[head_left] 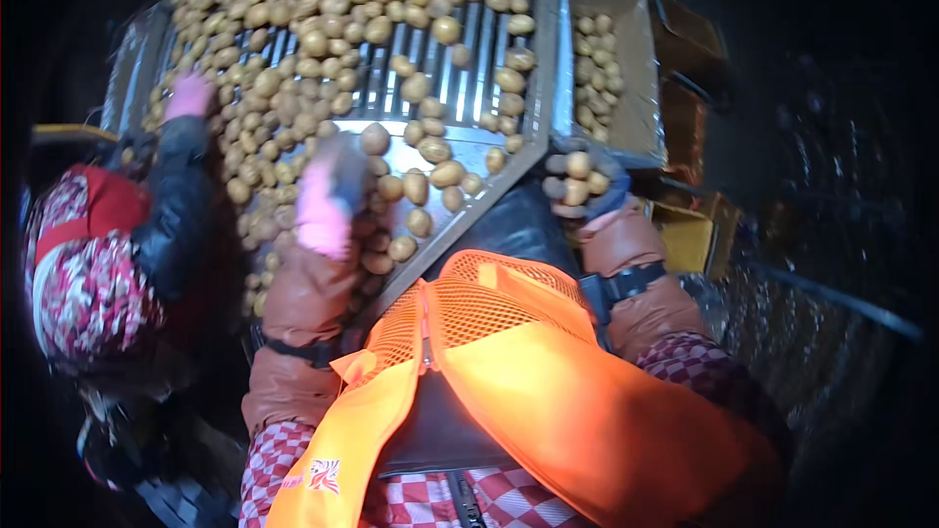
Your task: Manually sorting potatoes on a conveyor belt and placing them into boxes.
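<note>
Small round yellow-brown potatoes cover much of a sloping metal sorting table with slatted bars. My left hand, in a pink and grey glove, is among the potatoes at the table's lower part; motion smears its fingers. Beyond the table's right edge, my right hand, in a dark blue glove, is cupped around several potatoes. Dark glove fingertips show at their left side. A few loose potatoes lie on the smooth plate just right of my left hand.
A cardboard box partly filled with potatoes stands against the table's right side. More boxes are at its right and below. On the left a co-worker in a patterned hood reaches a pink-gloved hand into the potatoes. A metal rim borders the table.
</note>
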`<control>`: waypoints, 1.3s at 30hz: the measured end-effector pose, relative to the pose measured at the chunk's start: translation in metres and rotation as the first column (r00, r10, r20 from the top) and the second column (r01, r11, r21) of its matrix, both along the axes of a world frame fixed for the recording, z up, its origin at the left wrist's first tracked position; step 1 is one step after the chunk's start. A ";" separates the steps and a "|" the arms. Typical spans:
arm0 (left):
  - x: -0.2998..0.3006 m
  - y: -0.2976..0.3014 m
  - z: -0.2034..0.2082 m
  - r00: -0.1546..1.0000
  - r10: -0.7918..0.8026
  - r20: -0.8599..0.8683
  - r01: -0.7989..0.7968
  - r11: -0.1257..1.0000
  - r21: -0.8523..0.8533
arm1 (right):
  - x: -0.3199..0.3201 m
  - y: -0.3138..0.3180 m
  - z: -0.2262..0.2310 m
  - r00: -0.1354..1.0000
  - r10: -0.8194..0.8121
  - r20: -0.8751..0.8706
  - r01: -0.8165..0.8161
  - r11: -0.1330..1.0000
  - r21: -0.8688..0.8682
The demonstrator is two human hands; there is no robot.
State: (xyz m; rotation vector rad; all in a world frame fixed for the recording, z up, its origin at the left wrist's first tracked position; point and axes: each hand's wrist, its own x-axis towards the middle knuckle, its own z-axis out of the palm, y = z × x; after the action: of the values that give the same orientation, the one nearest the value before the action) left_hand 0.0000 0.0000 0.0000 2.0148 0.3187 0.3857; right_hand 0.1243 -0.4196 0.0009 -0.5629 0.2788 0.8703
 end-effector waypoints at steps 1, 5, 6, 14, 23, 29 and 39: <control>-0.001 -0.002 0.001 1.000 -0.027 0.003 0.027 1.000 -0.015 | -0.014 -0.031 0.026 0.997 -0.074 0.015 0.076 0.965 -0.253; 0.001 0.078 -0.046 0.980 0.177 -0.096 -0.090 0.814 0.574 | -0.026 -0.197 -0.030 0.470 0.719 0.511 0.659 0.100 -0.746; -0.037 0.088 -0.050 0.971 0.212 -0.107 -0.110 0.800 0.590 | -0.051 -0.287 -0.054 0.879 0.240 0.412 0.368 0.207 -0.906; -0.019 0.067 -0.081 0.869 0.399 -0.293 -0.084 0.702 0.708 | 0.020 -0.004 0.010 0.788 0.506 0.351 0.321 0.148 -0.935; -0.085 -0.002 -0.062 0.919 0.223 -0.325 0.121 0.626 0.770 | 0.057 0.117 -0.016 0.096 0.936 -0.339 0.517 -0.338 -0.787; -0.085 -0.002 -0.064 0.962 0.217 -0.166 -0.078 0.801 0.593 | 0.067 0.132 -0.026 0.261 0.901 -0.346 0.447 -0.431 -0.784; -0.160 0.044 -0.082 0.900 0.336 -0.279 -0.141 0.829 0.541 | 0.040 0.034 -0.025 0.900 0.360 0.247 -0.222 0.864 -0.451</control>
State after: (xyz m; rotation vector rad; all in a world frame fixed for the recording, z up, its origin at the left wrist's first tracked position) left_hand -0.1605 0.0442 -0.0823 2.5855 0.7832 0.2645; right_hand 0.1647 -0.3851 -0.0239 -1.1593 0.0708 1.0042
